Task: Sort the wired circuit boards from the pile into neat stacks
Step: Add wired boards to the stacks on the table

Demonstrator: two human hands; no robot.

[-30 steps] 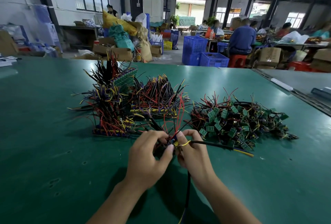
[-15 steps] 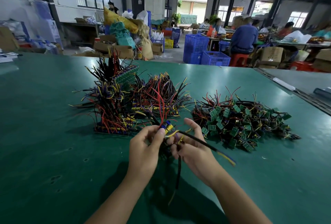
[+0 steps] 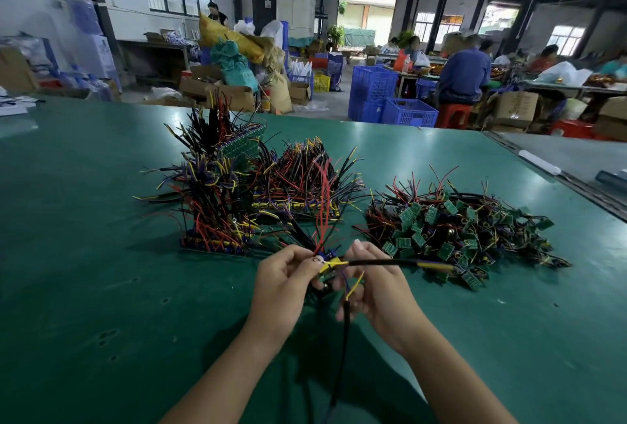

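Left hand (image 3: 283, 279) and right hand (image 3: 376, 291) close together over green table (image 3: 101, 288), both pinching one wired board (image 3: 326, 275), its black lead (image 3: 344, 339) hanging down, stacks (image 3: 217, 213) beyond left, pile (image 3: 458, 230) beyond right, blue crates (image 3: 373, 91) far behind

Green table (image 3: 84, 271): wired board stacks (image 3: 217, 216), perhaps three, left; loose pile (image 3: 454, 233) right.

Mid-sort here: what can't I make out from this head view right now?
Head view only:
Held board: mostly hidden by the grip of the left hand and right hand.
Hanging black lead: lower end cut off by the bottom edge.
Stacks: boards buried under their wires; count unclear.
Pile: boards too small and tangled to count.
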